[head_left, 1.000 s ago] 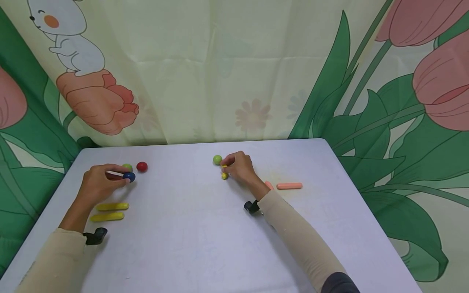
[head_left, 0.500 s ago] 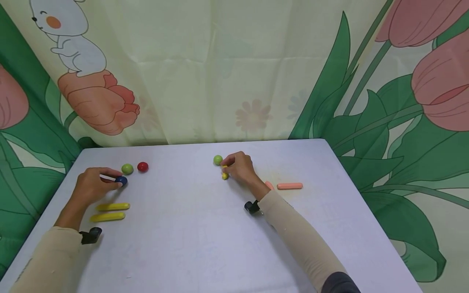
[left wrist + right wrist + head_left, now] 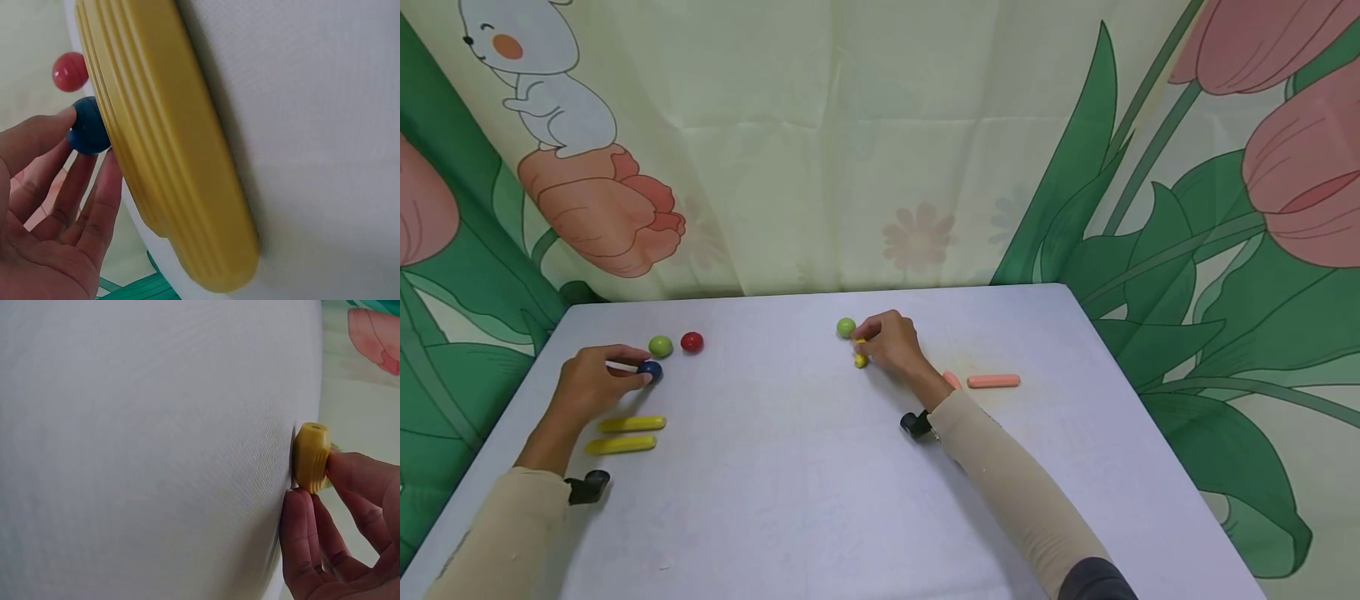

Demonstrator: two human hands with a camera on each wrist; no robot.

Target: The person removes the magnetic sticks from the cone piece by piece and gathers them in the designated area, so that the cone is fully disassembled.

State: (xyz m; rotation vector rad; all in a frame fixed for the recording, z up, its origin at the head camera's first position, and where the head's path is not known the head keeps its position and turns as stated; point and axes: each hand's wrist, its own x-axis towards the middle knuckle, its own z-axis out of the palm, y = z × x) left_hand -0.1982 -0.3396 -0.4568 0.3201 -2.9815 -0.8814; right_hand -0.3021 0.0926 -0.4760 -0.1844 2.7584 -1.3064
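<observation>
In the head view my left hand (image 3: 587, 383) pinches a dark blue ball (image 3: 651, 370) between thumb and fingers. A green ball (image 3: 661, 347) sits just behind it, and a red ball (image 3: 692, 342) lies to the right of the green one. Nearer the body are two yellow ribbed sticks (image 3: 632, 424), which loom large in the left wrist view (image 3: 169, 150). My right hand (image 3: 891, 343) pinches a short-looking yellow ribbed piece (image 3: 311, 456) low at the table; the fingers partly hide its length. Just behind it rests another green ball (image 3: 846, 327).
Two pink sticks (image 3: 994, 381) lie right of my right wrist, one partly hidden by the arm. The white table (image 3: 790, 483) meets a printed curtain (image 3: 775, 167) at its far edge. Each wrist wears a black camera mount (image 3: 916, 424).
My left hand has drawn the blue ball a little left and toward the body, uncovering the green ball behind it. The right hand has stayed in place.
</observation>
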